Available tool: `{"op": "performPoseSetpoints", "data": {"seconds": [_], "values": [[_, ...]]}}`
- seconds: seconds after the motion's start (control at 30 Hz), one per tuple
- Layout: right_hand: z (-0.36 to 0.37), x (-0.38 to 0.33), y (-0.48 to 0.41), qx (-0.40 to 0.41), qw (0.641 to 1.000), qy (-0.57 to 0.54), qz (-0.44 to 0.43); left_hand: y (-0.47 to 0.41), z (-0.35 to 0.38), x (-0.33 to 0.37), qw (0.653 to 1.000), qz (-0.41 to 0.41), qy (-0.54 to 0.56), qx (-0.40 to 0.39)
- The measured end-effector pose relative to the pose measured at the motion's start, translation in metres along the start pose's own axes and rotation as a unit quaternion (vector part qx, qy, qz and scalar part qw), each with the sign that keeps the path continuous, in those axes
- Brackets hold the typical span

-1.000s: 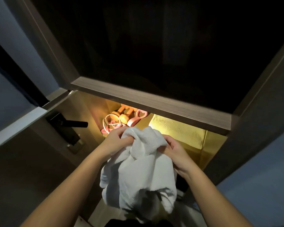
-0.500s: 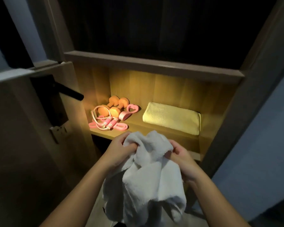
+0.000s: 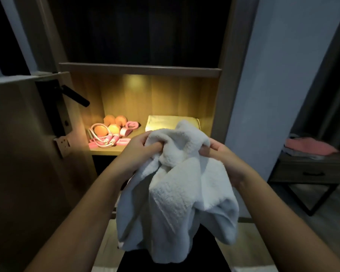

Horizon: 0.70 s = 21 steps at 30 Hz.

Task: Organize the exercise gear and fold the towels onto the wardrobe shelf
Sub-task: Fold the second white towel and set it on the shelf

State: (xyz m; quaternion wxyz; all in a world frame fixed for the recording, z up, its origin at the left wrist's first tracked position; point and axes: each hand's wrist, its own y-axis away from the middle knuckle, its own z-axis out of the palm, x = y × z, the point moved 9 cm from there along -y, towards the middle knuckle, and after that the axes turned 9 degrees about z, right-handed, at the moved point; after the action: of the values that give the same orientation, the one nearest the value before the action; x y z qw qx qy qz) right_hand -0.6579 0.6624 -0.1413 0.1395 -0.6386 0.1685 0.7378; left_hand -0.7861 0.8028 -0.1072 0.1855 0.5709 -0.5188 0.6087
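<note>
Both hands bunch the white towel (image 3: 177, 185); left hand (image 3: 139, 152) fingers (image 3: 155, 147) curl into its top fold, right hand (image 3: 222, 156) pinches opposite; beyond the fingers, a folded yellow towel (image 3: 161, 121) lies on the lit shelf (image 3: 106, 152) beside pink exercise gear (image 3: 110, 134).

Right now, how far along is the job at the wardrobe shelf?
Done: the exercise gear sits grouped on the shelf, left; a folded towel lies right. In hand: left hand and right hand grip the crumpled white towel. Left: fold it and shelve it.
</note>
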Motion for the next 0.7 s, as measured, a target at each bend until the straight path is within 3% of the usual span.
{"op": "performPoseSetpoints", "data": {"seconds": [0.2, 0.37, 0.53, 0.7], "values": [[-0.019, 0.130, 0.013, 0.078, 0.987, -0.041, 0.136, 0.057, 0.028, -0.106, 0.987, -0.158, -0.023, -0.026], [-0.032, 0.184, 0.002, 0.129, 0.968, -0.076, 0.204, 0.070, 0.033, -0.162, 0.964, -0.266, -0.022, 0.002], [-0.047, 0.201, -0.017, 0.145, 0.957, -0.063, 0.245, 0.062, 0.038, -0.191, 0.950, -0.310, -0.020, -0.013], [-0.067, 0.196, -0.033, 0.159, 0.950, 0.033, 0.266, 0.049, 0.038, -0.213, 0.947, -0.319, -0.025, -0.035]]}}
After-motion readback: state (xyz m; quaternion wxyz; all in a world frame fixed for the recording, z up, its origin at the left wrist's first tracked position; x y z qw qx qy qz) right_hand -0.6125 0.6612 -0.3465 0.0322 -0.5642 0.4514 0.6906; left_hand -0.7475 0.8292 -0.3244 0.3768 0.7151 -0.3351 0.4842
